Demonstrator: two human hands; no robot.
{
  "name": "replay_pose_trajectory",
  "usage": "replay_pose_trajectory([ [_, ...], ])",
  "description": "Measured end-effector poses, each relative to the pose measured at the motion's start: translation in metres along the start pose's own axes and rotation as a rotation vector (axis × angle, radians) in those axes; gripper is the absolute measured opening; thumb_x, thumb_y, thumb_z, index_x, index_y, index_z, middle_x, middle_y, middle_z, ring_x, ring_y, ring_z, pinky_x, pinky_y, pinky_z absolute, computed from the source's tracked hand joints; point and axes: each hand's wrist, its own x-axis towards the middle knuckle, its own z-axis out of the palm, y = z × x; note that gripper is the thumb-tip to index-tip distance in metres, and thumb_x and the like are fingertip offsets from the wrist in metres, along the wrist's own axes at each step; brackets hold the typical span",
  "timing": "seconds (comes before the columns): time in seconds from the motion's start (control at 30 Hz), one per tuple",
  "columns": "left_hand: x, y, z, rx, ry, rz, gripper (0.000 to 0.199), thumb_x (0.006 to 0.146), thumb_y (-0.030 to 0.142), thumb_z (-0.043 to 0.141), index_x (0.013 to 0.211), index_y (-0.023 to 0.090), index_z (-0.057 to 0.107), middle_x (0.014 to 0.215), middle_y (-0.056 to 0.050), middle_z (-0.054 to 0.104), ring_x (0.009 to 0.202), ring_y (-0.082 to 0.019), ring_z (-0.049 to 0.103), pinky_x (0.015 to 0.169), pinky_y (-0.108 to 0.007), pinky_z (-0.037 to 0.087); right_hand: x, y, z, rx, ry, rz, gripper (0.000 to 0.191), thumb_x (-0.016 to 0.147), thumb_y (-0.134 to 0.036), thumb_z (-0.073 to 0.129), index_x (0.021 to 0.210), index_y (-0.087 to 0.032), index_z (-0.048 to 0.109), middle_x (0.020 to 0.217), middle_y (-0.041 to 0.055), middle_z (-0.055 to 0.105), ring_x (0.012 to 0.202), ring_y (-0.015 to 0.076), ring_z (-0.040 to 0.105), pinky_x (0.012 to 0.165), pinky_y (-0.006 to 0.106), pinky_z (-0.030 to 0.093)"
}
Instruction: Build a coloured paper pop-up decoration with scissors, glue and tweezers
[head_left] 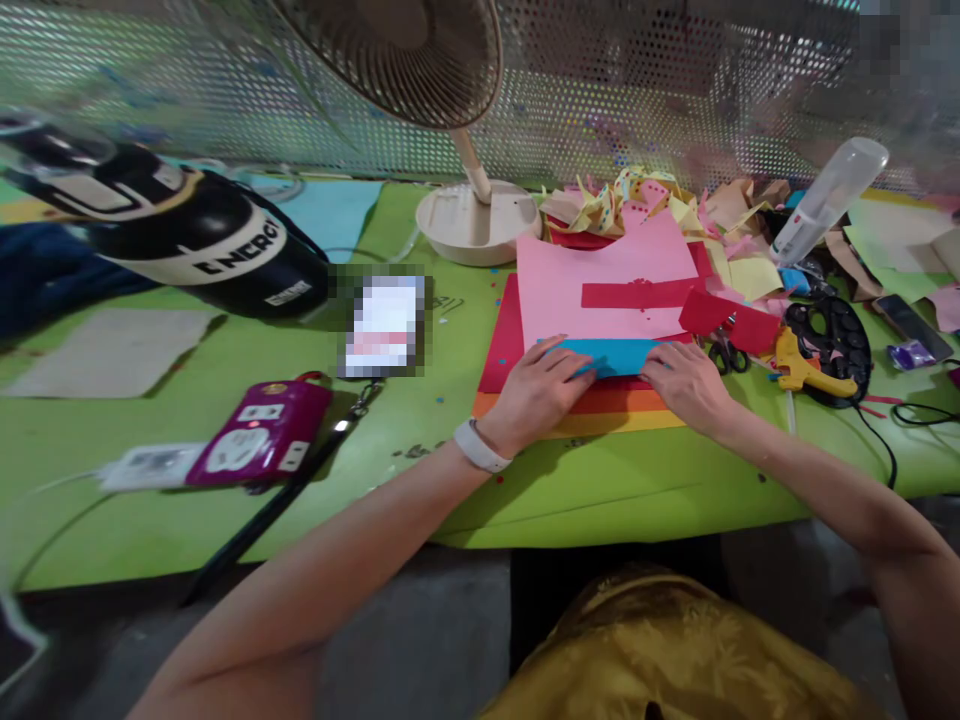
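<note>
A folded strip of blue paper (619, 357) lies over a stack of pink (555, 285), red (501, 340) and orange sheets on the green table. My left hand (538, 392) is closed on the strip's left end, its fingertips pressing the paper. At the right end my right hand (690, 385) pinches the same strip. Just behind it, a red paper strip (611, 296) rests on the pink sheet. Black scissors (729, 357) lie beside my right hand, partly under red paper pieces (754, 328).
A yellow glue gun (806, 370) and black palette (851, 345) are at right, with paper scraps (645, 200) and a clear bottle (832, 195) behind. Left are a fan base (480, 240), phone (384, 325), purple power strip (262, 435) and black bottle (225, 240).
</note>
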Motion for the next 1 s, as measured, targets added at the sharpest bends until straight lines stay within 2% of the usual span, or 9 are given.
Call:
replay_pose_trajectory([
  [0.07, -0.001, -0.001, -0.001, -0.073, -0.008, -0.054, 0.026, 0.097, 0.026, 0.048, 0.093, 0.021, 0.074, 0.099, -0.006, 0.075, 0.093, -0.022, 0.068, 0.089, -0.042, 0.053, -0.002, 0.002, 0.001, 0.024, -0.003, 0.003, 0.024, 0.096, -0.019, 0.047, 0.09, -0.018, 0.07, 0.096, 0.0093, 0.066, 0.088, 0.0225, 0.055, 0.077, 0.036, 0.04],
  [0.17, -0.001, -0.002, -0.002, -0.303, -0.022, -0.182, 0.026, 0.095, 0.037, 0.053, 0.091, 0.022, 0.073, 0.092, -0.005, 0.075, 0.087, -0.021, 0.068, 0.076, -0.035, 0.055, -0.002, 0.005, 0.0, 0.141, -0.023, 0.028, 0.02, 0.095, -0.021, 0.052, 0.087, -0.018, 0.07, 0.091, 0.0082, 0.065, 0.087, 0.0217, 0.056, 0.079, 0.034, 0.042],
  [0.27, -0.001, -0.003, -0.003, -0.512, 0.006, -0.325, 0.025, 0.092, 0.042, 0.057, 0.087, 0.022, 0.072, 0.089, -0.004, 0.074, 0.083, -0.019, 0.067, 0.075, -0.033, 0.054, 0.001, 0.01, -0.002, 0.261, -0.039, 0.093, 0.013, 0.091, -0.02, 0.058, 0.084, -0.019, 0.07, 0.09, 0.0069, 0.065, 0.088, 0.0209, 0.057, 0.079, 0.033, 0.043],
  [0.33, 0.0, -0.003, -0.004, -0.557, 0.023, -0.384, 0.024, 0.09, 0.041, 0.06, 0.083, 0.021, 0.071, 0.088, -0.005, 0.072, 0.081, -0.019, 0.066, 0.076, -0.033, 0.053, 0.004, 0.012, -0.004, 0.332, -0.053, 0.156, 0.009, 0.088, -0.02, 0.063, 0.082, -0.019, 0.07, 0.087, 0.0057, 0.064, 0.086, 0.0205, 0.058, 0.077, 0.033, 0.043],
  [0.53, -0.004, -0.006, -0.005, -0.539, -0.031, -0.48, 0.024, 0.087, 0.042, 0.062, 0.079, 0.021, 0.069, 0.085, -0.005, 0.066, 0.079, -0.02, 0.062, 0.071, -0.035, 0.048, 0.01, 0.017, -0.005, 0.566, -0.096, 0.308, 0.008, 0.083, -0.022, 0.069, 0.076, -0.018, 0.068, 0.081, 0.0039, 0.062, 0.078, 0.0169, 0.059, 0.071, 0.029, 0.043],
  [0.7, -0.007, -0.015, -0.012, -0.54, -0.115, -0.546, 0.026, 0.085, 0.045, 0.062, 0.077, 0.021, 0.067, 0.083, -0.005, 0.064, 0.078, -0.02, 0.061, 0.072, -0.036, 0.047, 0.01, 0.015, -0.004, 0.564, -0.081, 0.362, 0.009, 0.081, -0.021, 0.071, 0.074, -0.018, 0.069, 0.081, 0.004, 0.062, 0.079, 0.017, 0.058, 0.072, 0.03, 0.042],
  [0.9, -0.01, -0.021, -0.025, -0.424, -0.212, -0.524, 0.032, 0.087, 0.049, 0.057, 0.075, 0.021, 0.065, 0.087, -0.006, 0.064, 0.08, -0.021, 0.061, 0.077, -0.038, 0.046, 0.009, 0.015, -0.001, 0.556, -0.077, 0.368, 0.009, 0.082, -0.022, 0.07, 0.074, -0.018, 0.069, 0.081, 0.0044, 0.061, 0.078, 0.0175, 0.059, 0.072, 0.031, 0.043],
  [1.0, -0.018, -0.026, -0.027, -0.365, -0.209, -0.515, 0.035, 0.088, 0.052, 0.054, 0.075, 0.022, 0.064, 0.088, -0.006, 0.066, 0.083, -0.022, 0.062, 0.081, -0.04, 0.047, 0.009, 0.016, 0.001, 0.548, -0.064, 0.357, 0.01, 0.082, -0.023, 0.07, 0.073, -0.018, 0.069, 0.081, 0.0043, 0.062, 0.078, 0.0177, 0.059, 0.072, 0.031, 0.043],
])
